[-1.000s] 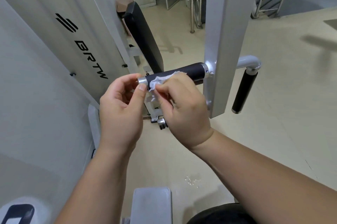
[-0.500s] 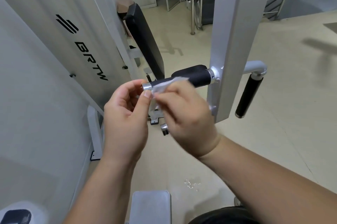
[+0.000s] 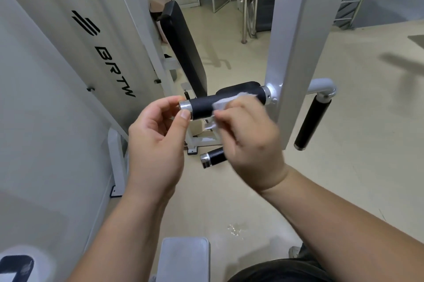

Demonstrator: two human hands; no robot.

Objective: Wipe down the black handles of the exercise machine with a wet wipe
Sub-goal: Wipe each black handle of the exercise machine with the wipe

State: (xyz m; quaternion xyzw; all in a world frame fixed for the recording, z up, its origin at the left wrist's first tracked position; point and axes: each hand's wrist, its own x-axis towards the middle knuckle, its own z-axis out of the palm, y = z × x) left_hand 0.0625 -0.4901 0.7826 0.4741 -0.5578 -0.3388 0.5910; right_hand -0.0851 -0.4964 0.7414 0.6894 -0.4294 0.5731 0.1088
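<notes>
Since half a second ago the right hand [image 3: 250, 144] has slid the wet wipe [image 3: 221, 103] away from the left hand [image 3: 156, 141], along the horizontal handle [image 3: 202, 108] toward the upright post [image 3: 293, 52]. That bares a stretch of black grip between the two hands. The left hand pinches the chrome end cap [image 3: 185, 106] between thumb and fingertips. The right hand's fingers are curled round the wipe, pressing it onto the top of the grip, with a loose corner hanging below the bar.

The wipe looks thin, limp and damp, so it is probably best kept bunched under the fingers and wrapped round the bar. The handle is bolted to the post and should stay rigid. Its surface is matte black and finely pebbled, likely to drag on the wipe, with chrome collars at both ends.

Two more black handles show: a hanging handle [image 3: 313, 123] beyond the post, right of the right hand, and a short lower handle [image 3: 212, 157] just beneath that hand.
</notes>
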